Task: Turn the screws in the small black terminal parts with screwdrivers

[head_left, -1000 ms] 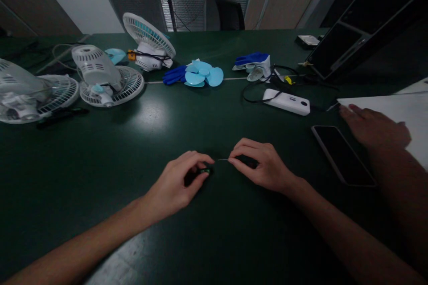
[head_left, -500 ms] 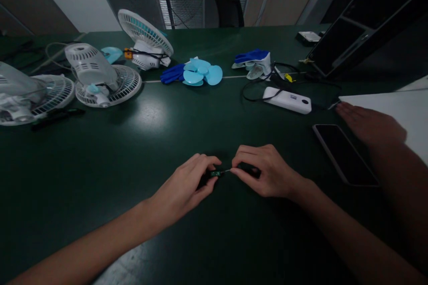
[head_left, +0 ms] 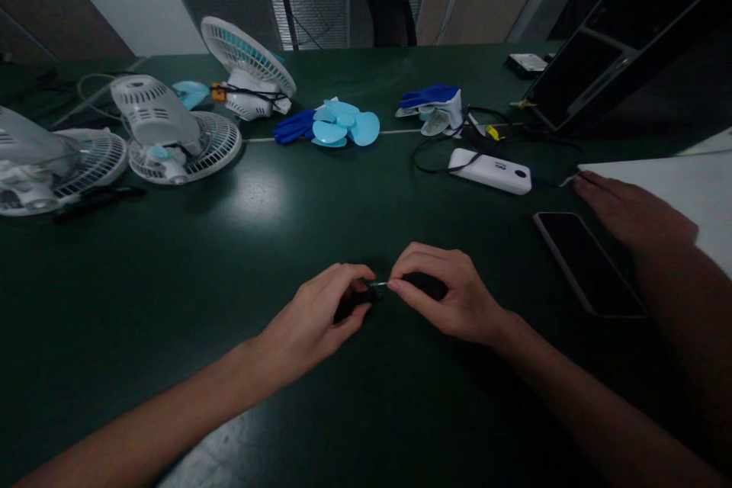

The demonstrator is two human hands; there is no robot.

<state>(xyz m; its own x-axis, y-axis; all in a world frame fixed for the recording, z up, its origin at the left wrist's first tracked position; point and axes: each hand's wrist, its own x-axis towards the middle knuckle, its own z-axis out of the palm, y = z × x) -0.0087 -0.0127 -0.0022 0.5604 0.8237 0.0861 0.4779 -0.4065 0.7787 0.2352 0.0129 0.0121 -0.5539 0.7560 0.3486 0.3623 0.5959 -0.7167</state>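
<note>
Good handling here would seem to mean keeping the small dark piece (head_left: 377,294) steady in the left hand (head_left: 320,309) and feeding the slim dark-handled tool (head_left: 430,286), perhaps a screwdriver, in straight, with light pressure so its tip won't skid. The left grip pinches the piece, whose end juts out toward the right hand (head_left: 449,290). The right grip pinches the tool near its metal shaft (head_left: 381,284); tip and piece overlap in view, contact unclear. Both are well apart from the far edge of the desk (head_left: 297,221).
</note>
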